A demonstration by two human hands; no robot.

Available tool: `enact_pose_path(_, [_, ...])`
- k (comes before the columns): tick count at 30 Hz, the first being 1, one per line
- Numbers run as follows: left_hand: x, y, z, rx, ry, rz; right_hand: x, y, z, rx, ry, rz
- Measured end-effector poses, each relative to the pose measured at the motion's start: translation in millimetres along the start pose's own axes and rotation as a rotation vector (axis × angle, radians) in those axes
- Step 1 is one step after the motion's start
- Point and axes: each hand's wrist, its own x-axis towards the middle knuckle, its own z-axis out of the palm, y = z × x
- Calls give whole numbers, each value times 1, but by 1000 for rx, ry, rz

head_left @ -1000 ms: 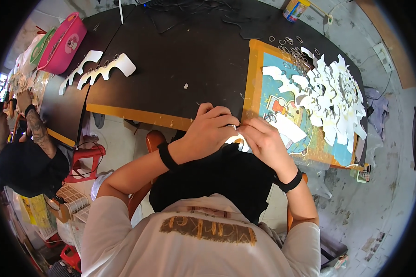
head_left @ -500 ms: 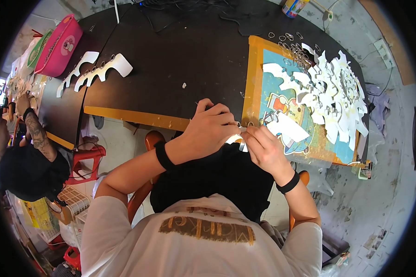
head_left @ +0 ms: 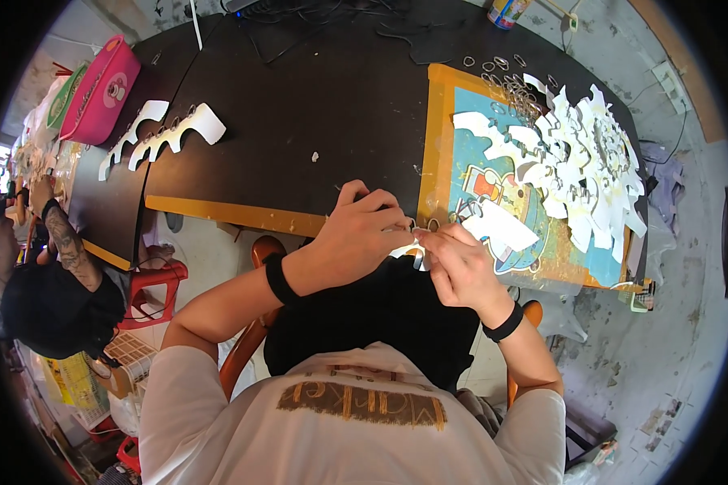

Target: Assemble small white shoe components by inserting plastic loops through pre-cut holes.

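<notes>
At the table's front edge, my left hand (head_left: 357,236) and my right hand (head_left: 464,265) meet, fingertips pinched together. Between them is a small white piece with curved cut-outs (head_left: 406,251), mostly covered by the fingers. A metal ring (head_left: 433,225) stands up by the right fingertips. Just beyond my right hand, a white notched strip (head_left: 505,226) lies with rings at its left end. Farther right, a heap of similar white notched strips (head_left: 594,174) covers much of a blue printed mat (head_left: 467,101). Several loose metal rings (head_left: 519,90) lie at the heap's far side.
Two white notched strips with rings (head_left: 202,124) lie on the dark table (head_left: 315,105) at the left. Beyond them stands a pink basket (head_left: 101,93) beside a green one. A co-worker (head_left: 52,299) sits at far left, near a red stool (head_left: 155,293). Black cables (head_left: 299,20) run along the back.
My right hand has shifted slightly left and turned, its fingers closer to the left hand's. My left hand stays nearly in place, and the white piece is still between them.
</notes>
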Motion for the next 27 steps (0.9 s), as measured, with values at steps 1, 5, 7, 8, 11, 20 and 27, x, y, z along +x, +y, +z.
enact_pose_path(1, [0,0,0,-6,8,-1,-1,-1,0,-10,-47,62])
enact_pose_path(5, [9,-4,-10,-58,-61,28,0,-2,2,-3,-28,100])
enact_pose_path(7, [13,-6,-12,-57,-158,57,-2,-1,3,5,-46,114])
enact_pose_path(8, [17,-8,-13,-53,-158,58,-2,0,2,13,-67,132])
enact_pose_path(11, [26,-11,-16,-39,-237,86,-1,-2,-2,-35,-83,155])
enact_pose_path(20, [17,-9,-15,38,-85,280,-8,-16,6,-267,-88,76])
enact_pose_path(27, [17,-14,-19,3,-142,346,-10,-14,10,-224,-47,86])
